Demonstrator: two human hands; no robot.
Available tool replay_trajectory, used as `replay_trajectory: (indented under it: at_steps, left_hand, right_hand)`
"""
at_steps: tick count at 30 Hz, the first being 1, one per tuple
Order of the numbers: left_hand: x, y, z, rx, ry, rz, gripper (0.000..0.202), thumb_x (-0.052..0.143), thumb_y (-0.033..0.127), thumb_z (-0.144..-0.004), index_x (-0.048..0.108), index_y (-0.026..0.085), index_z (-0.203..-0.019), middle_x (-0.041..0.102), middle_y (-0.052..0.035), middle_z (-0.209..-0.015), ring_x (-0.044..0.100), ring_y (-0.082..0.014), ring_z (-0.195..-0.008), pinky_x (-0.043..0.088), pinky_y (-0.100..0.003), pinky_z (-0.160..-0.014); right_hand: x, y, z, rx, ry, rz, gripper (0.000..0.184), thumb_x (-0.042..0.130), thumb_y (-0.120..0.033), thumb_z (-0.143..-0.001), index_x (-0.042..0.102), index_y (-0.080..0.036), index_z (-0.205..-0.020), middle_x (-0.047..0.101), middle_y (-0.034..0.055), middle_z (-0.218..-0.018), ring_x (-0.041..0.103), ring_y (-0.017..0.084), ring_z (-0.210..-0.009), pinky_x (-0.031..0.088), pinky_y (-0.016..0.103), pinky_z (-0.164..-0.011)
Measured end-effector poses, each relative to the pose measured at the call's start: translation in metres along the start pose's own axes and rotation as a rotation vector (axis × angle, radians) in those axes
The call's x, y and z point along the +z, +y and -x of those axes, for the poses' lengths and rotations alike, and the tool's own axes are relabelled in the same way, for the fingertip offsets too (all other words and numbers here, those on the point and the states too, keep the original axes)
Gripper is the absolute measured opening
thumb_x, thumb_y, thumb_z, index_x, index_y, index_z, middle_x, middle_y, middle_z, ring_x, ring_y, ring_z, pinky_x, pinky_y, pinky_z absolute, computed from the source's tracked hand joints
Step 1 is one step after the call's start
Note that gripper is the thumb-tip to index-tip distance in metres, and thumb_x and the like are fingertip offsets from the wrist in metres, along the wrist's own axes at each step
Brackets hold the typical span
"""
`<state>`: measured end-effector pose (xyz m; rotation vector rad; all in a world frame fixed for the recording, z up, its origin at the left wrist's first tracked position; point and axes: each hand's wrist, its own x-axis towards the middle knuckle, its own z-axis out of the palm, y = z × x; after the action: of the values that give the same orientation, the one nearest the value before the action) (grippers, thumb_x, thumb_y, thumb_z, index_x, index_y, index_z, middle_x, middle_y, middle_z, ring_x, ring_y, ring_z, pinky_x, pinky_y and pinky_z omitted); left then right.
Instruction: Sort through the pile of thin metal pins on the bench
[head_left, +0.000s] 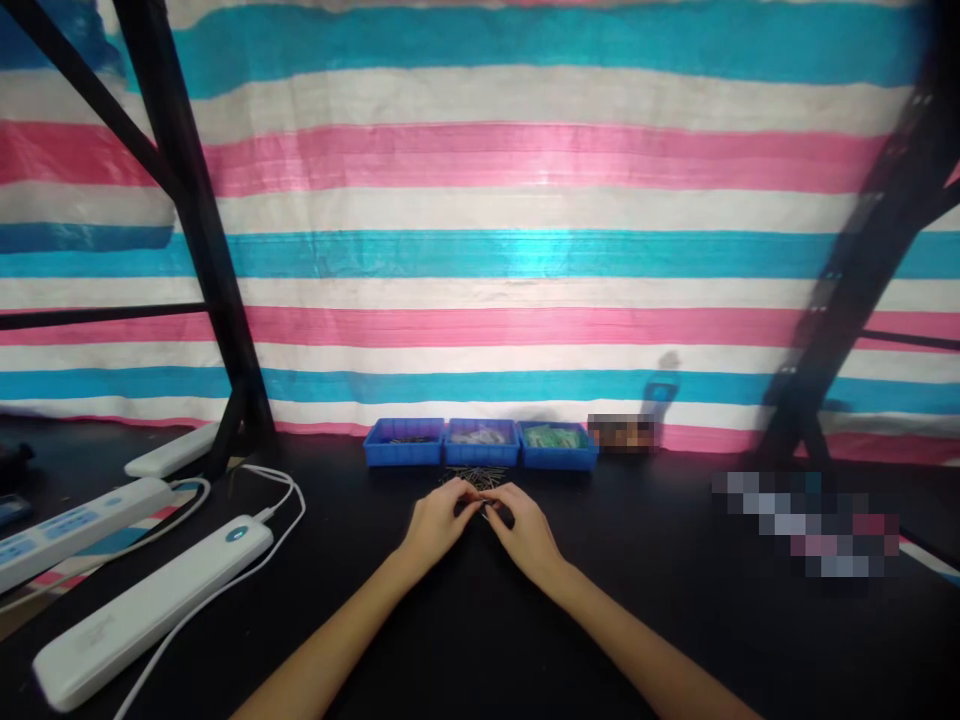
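Note:
At the middle of the black table, my left hand and my right hand meet at the fingertips. Each has thumb and fingers drawn together in a pinch. A sliver of something small and pale shows between them, too small to name. Just beyond the fingers lies a loose pile of thin metal pins, nail-like in shape, partly hidden by my hands. Behind it three blue bins stand in a row: the left bin holds dark thin pieces, the middle bin clear-whitish pieces, and the right bin green pieces.
On the left lie a long white device with a round button, its white cable, and a white power strip. Black metal posts rise on both sides. A striped sheet hangs behind. Blurred patches cover items at right.

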<state>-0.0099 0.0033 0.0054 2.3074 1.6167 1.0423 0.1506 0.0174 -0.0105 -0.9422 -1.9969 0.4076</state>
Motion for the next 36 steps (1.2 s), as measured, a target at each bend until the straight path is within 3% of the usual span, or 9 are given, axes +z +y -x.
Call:
replay_trajectory:
  at_steps: [7,12,21,29,36]
  left_hand:
    - [0.002,0.000,0.000,-0.013,-0.012,0.058,0.013,0.051,0.029,-0.079,0.062,0.023,-0.083,0.064,0.0028,-0.079,0.051,-0.0115,-0.061,0.036,-0.021,-0.054]
    - [0.006,-0.002,-0.001,-0.010,0.049,0.125,0.017,0.053,0.035,-0.078,0.064,0.022,-0.082,0.063,0.0019,-0.074,0.045,-0.0102,-0.055,0.036,-0.021,-0.053]
    - [0.012,-0.009,-0.004,-0.021,0.152,0.295,0.019,0.057,0.033,-0.077,0.065,0.019,-0.086,0.065,-0.0010,-0.077,0.048,-0.0101,-0.056,0.039,-0.021,-0.054]
    - [0.009,-0.004,-0.005,-0.028,0.194,0.293,0.023,0.055,0.037,-0.078,0.065,0.017,-0.083,0.062,-0.0017,-0.072,0.047,-0.0106,-0.056,0.040,-0.022,-0.054]
    - [0.011,-0.004,-0.003,0.002,0.170,0.308,0.019,0.056,0.034,-0.077,0.064,0.017,-0.075,0.060,-0.0011,-0.072,0.046,-0.0098,-0.056,0.038,-0.021,-0.053]
  right_hand:
    - [0.005,0.016,-0.006,0.191,0.041,-0.262,0.019,0.052,-0.023,-0.077,0.068,-0.016,-0.086,0.066,0.0055,-0.080,0.061,0.017,-0.068,0.048,0.027,-0.060]
    - [0.006,0.019,-0.006,0.230,0.027,-0.314,0.021,0.055,-0.029,-0.076,0.068,-0.015,-0.084,0.068,0.0056,-0.077,0.061,0.019,-0.065,0.049,0.028,-0.058]
    - [0.008,0.020,-0.005,0.205,0.016,-0.208,0.021,0.055,-0.034,-0.077,0.066,-0.016,-0.076,0.064,0.0038,-0.073,0.058,0.017,-0.065,0.044,0.025,-0.056]
    - [0.005,0.018,-0.008,0.199,0.078,-0.330,0.028,0.055,-0.041,-0.078,0.065,-0.015,-0.078,0.064,0.0067,-0.077,0.058,0.019,-0.068,0.046,0.026,-0.054]
    - [0.008,0.015,-0.004,0.121,-0.042,-0.159,0.016,0.059,-0.033,-0.074,0.065,-0.018,-0.074,0.059,0.0018,-0.071,0.054,0.015,-0.061,0.041,0.023,-0.052]
